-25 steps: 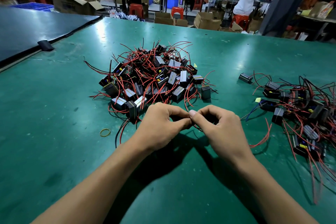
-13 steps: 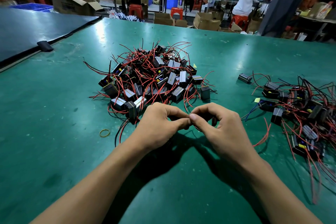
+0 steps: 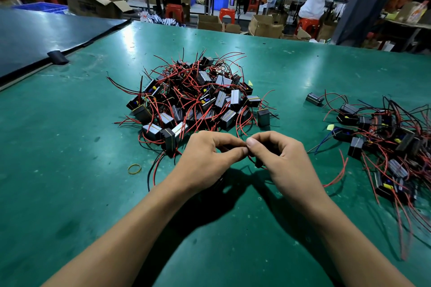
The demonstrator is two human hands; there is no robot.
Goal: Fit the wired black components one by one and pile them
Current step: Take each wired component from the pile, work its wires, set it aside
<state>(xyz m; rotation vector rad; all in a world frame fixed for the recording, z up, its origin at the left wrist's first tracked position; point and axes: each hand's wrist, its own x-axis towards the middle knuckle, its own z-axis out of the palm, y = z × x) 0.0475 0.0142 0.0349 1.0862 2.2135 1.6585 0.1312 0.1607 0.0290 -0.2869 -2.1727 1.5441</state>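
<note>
A big heap of small black components with red and black wires (image 3: 198,98) lies on the green table (image 3: 70,147), just beyond my hands. A second, looser pile of the same parts (image 3: 384,137) spreads out at the right. My left hand (image 3: 207,158) and my right hand (image 3: 282,158) meet thumb to fingertip in front of the heap. Both have curled fingers and pinch a small wired component (image 3: 255,162) between them; only a bit of red wire and dark body shows under the right fingers.
A yellow rubber band (image 3: 134,168) lies on the table left of my left hand. A dark mat (image 3: 46,35) covers the far left. Cardboard boxes, red stools and several people at benches fill the background beyond the table's far edge.
Both hands stay together in the same spot. The fingers have shifted slightly around the small part; the piles have not moved.
</note>
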